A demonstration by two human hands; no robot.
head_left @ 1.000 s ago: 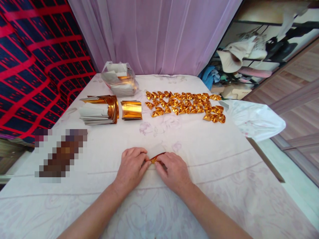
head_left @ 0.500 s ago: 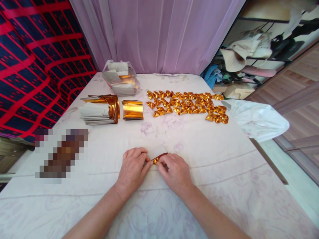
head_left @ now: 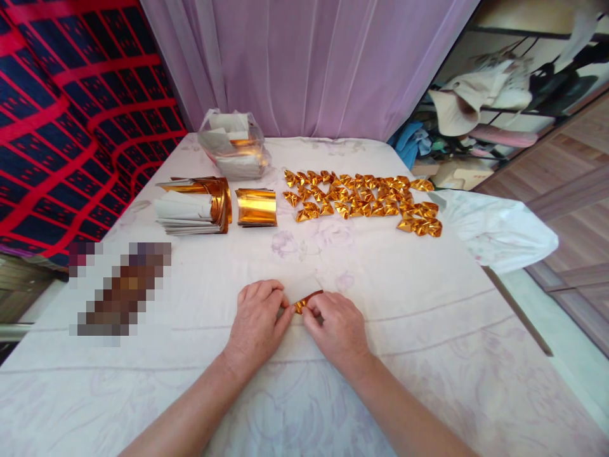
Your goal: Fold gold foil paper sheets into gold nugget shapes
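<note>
Between my two hands, low over the cloth-covered table (head_left: 200, 285), is a sheet of gold foil paper (head_left: 305, 291), its pale back showing at the top and a creased gold fold at the lower edge. My left hand (head_left: 259, 317) pinches the left end of the fold with thumb and fingers. My right hand (head_left: 335, 324) grips the right end the same way, fingers curled. Part of the paper is hidden beneath the fingers. Farther back lie rows of folded gold paper pieces (head_left: 366, 206), apart from both hands.
A small stack of gold sheets (head_left: 257, 208) lies beside a larger curled stack of foil paper (head_left: 188, 212). Behind them is a clear plastic bag (head_left: 235, 149) with more paper. A blurred-out item (head_left: 126, 289) lies at left; a white plastic bag (head_left: 504, 228) hangs by the right edge.
More of the paper's pale back now shows above the fold. Both hands keep hold of the paper almost in place; the whole view has shifted slightly.
</note>
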